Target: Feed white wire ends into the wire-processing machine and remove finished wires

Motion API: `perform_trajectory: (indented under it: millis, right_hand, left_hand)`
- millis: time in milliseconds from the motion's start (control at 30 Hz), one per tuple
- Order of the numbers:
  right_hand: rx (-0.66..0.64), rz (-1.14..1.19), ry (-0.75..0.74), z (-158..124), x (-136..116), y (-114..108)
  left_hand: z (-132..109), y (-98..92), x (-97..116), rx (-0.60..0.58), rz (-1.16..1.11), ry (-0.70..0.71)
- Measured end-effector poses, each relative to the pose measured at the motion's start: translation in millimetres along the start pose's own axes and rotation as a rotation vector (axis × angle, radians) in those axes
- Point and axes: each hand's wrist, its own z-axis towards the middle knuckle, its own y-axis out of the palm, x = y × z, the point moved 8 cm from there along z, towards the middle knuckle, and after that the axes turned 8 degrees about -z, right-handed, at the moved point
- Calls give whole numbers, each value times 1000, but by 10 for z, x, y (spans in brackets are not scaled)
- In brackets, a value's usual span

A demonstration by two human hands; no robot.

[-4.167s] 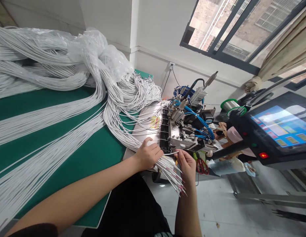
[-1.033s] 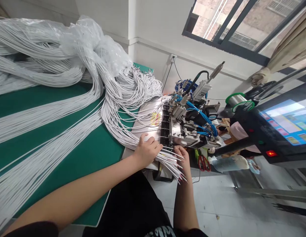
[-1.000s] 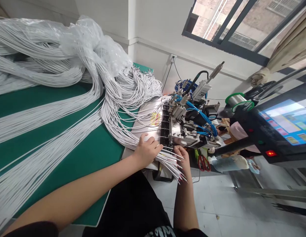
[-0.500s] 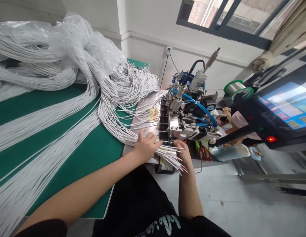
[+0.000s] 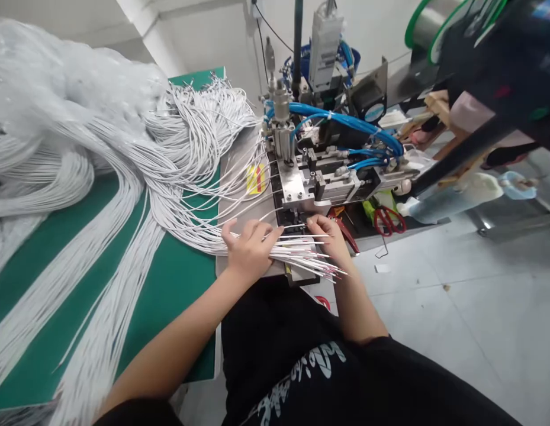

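A bundle of thin white cables [image 5: 203, 238] runs across the metal plate, its loose ends fanning out toward the right. My left hand [image 5: 249, 251] lies over this bundle with fingers bent. Its thumb and forefinger are at a single white cable [image 5: 295, 226] beside the machine's front edge. My right hand [image 5: 331, 238] is closed in a pinch at that cable's end, just below the machine's clamps. Several other cable ends pass in front of the right palm. The machine [image 5: 296, 184] has metal cylinders and blue air hoses, and a few cables lead into its left side.
Plastic-wrapped cable bundles [image 5: 79, 77] cover much of the green table mat [image 5: 177, 307]. Red-handled scissors [image 5: 389, 220] lie right of the machine. A wire spool [image 5: 437, 23] and a dark screen housing [image 5: 501, 65] stand at upper right. A yellow label [image 5: 256, 178] marks the plate.
The view has shifted closer and turned, so the machine appears larger and the screen is mostly cut off. Both hands stay at the cable ends by the machine's front edge.
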Motion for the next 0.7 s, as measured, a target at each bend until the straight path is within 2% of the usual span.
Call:
perform_trajectory:
  millis: [400, 700]
  right_hand:
    - [-25, -22, 15, -14, 2, 3]
    - [122, -299, -24, -90, -120, -186]
  left_hand:
    - [17, 39, -25, -127, -25, -74]
    - [50, 13, 3, -119, -8, -113]
